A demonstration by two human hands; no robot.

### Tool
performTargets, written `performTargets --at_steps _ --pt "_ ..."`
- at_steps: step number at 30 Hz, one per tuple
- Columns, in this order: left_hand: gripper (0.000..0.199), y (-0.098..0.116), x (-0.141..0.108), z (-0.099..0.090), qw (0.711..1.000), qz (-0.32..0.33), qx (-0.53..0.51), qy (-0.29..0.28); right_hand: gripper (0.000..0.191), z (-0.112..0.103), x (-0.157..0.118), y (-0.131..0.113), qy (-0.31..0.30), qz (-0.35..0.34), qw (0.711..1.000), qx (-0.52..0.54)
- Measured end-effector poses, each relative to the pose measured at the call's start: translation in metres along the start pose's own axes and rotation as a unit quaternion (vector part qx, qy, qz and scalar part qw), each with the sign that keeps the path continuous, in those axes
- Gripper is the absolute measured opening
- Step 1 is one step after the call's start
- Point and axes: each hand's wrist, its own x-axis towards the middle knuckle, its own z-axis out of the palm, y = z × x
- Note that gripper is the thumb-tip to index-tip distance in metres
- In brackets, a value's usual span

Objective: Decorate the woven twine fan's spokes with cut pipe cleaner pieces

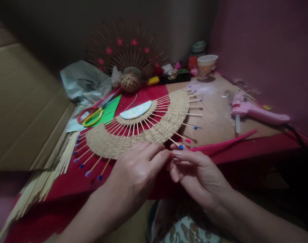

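A woven half-round fan [123, 143] of tan cord and thin sticks lies on the red cloth, with blue, purple and pink balls on many stick ends. At its centre sits a pale half-disc [136, 110]. My left hand [141, 165] lies over the fan's near edge, fingers curled and pressed together; its fingertips are partly hidden. My right hand [194, 168] pinches the end of a pink strip [225, 143] beside the blue-tipped stick. A bit of pink shows between the two hands' fingertips.
Scissors [93, 116] and green paper [109, 111] lie left, near loose sticks [50, 175] and cardboard [24, 108]. Twine ball [130, 82], paper cup [206, 65] and flowered fan [128, 50] stand behind. A pink glue gun [257, 111] lies right.
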Motion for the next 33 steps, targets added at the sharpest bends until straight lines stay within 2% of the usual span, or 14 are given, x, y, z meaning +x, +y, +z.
performTargets --at_steps 8,16,21,27,33 --pt "0.023 -0.007 0.011 -0.005 0.998 0.024 -0.042 -0.029 0.013 -0.004 0.000 0.004 -0.032 -0.032 0.999 -0.003" --pt "0.018 -0.023 0.016 -0.001 0.995 0.052 -0.076 -0.037 0.007 -0.002 0.004 0.000 0.015 -0.023 0.999 0.028" --pt "0.020 -0.026 0.024 -0.006 0.989 0.078 -0.090 -0.083 0.008 -0.001 0.004 -0.001 0.028 -0.035 0.998 0.040" --pt "0.023 -0.027 0.030 -0.010 0.986 0.062 -0.085 -0.126 0.008 -0.002 0.001 -0.001 0.016 -0.054 0.997 0.045" --pt "0.026 -0.030 0.035 -0.009 0.982 0.090 -0.077 -0.147 0.006 -0.003 0.003 -0.004 0.032 -0.053 0.997 0.046"
